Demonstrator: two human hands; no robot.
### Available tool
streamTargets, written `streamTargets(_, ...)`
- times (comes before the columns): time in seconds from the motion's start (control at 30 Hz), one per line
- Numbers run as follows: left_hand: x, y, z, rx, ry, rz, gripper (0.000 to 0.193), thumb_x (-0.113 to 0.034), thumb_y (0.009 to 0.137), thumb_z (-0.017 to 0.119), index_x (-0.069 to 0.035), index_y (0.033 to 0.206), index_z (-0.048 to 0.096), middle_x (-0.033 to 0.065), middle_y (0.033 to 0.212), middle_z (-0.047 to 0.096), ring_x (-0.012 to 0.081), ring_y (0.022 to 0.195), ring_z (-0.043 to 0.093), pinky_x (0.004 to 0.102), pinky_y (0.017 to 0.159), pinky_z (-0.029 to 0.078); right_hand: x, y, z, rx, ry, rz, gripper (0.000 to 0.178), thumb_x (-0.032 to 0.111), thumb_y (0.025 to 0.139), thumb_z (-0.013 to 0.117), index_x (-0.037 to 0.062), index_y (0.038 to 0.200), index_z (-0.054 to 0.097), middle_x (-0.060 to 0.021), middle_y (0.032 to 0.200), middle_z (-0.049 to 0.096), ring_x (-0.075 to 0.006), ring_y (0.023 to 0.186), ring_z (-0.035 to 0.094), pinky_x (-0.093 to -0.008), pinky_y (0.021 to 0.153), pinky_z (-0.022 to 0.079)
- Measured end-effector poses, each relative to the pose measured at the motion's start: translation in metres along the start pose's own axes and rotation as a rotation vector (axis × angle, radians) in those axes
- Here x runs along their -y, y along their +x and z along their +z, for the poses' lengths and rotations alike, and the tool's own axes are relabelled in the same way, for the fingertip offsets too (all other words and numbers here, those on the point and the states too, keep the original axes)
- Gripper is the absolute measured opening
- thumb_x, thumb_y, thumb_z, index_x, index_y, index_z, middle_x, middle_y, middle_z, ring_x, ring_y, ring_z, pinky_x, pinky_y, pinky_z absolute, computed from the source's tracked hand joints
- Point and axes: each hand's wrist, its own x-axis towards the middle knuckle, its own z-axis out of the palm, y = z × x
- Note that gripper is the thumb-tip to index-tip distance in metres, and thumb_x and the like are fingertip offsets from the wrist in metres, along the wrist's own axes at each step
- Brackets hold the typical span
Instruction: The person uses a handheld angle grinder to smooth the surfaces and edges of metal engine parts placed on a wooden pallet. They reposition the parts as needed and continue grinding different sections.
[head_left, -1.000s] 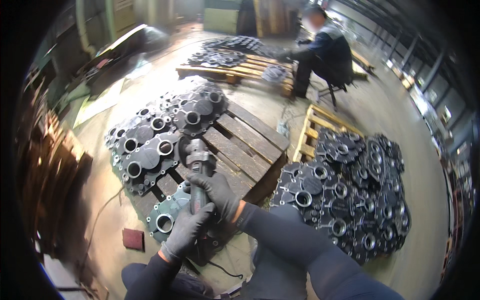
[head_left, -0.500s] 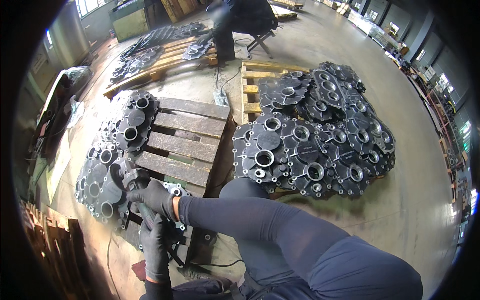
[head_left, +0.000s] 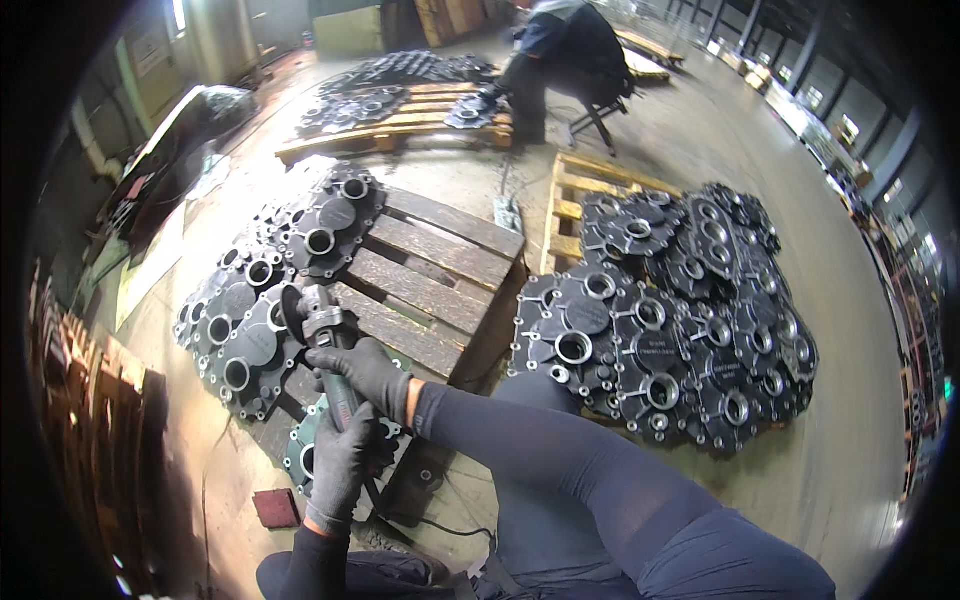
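My right hand [head_left: 372, 378], in a dark grey glove, is closed around the front of an angle grinder [head_left: 326, 318]. My left hand [head_left: 343, 462], gloved too, grips the rear of its body. The grinder's disc is at the edge of the black metal cover castings [head_left: 250, 340] piled on the left of a worn wooden pallet [head_left: 420, 275]; I cannot tell whether it touches them. Under my hands lies a greenish casting [head_left: 300, 448], partly hidden by the gloves and tool. A cord [head_left: 445, 530] runs across the floor near my feet.
On my right, a yellowish pallet [head_left: 563, 225] bears a heap of black castings [head_left: 650, 340]. Farther off, a seated person [head_left: 575, 50] works at another pallet [head_left: 380, 132] of castings. A dark red pad [head_left: 276, 508] lies on the floor; stacked wood [head_left: 90, 420] stands at left.
My view has turned left and slightly down, so the scene sits farther right. The grinder has moved right across the pile toward its edge, uncovering castings and the greenish one. Both hands keep their grip.
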Motion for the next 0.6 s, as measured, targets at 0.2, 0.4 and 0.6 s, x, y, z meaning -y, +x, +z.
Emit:
streamTargets(0.2, 0.016, -0.013, -0.048, -0.076, 0.061, 0.051, 0.039, -0.037, 0.106, 0.076, -0.003, 0.118, 0.063, 0.0038, 0.095, 0.069, 0.0149, 0.065, 0.069, 0.0320, 0.061, 0.060, -0.019, -0.003, 0.032, 0.147, 0.052, 0.062, 0.038, 0.024, 0.095, 0.088, -0.0046, 0.116, 0.074, -0.0106, 0.100, 0.080, -0.0199, 0.087, 0.078, -0.0334, 0.082, 0.063)
streamTargets(0.4, 0.064, -0.022, -0.103, -0.073, 0.300, 0.068, 0.080, -0.056, 0.098, 0.079, 0.007, 0.142, 0.057, 0.0143, 0.118, 0.073, 0.0219, 0.106, 0.071, 0.0374, 0.094, 0.057, -0.069, -0.010, 0.045, 0.123, -0.154, 0.087, 0.030, 0.035, 0.105, 0.072, 0.0080, 0.118, 0.071, -0.0066, 0.103, 0.073, -0.0184, 0.091, 0.072, -0.0349, 0.086, 0.061)
streamTargets(0.6, 0.104, -0.050, -0.134, -0.087, 0.383, -0.020, 0.101, -0.064, 0.093, 0.079, 0.014, 0.147, 0.044, 0.0278, 0.119, 0.073, 0.0309, 0.102, 0.078, 0.0413, 0.089, 0.061, -0.123, -0.026, 0.071, 0.034, -0.050, 0.155, 0.054, 0.040, 0.098, 0.081, 0.0046, 0.134, 0.062, -0.0141, 0.110, 0.075, -0.0266, 0.098, 0.077, -0.0406, 0.087, 0.065)
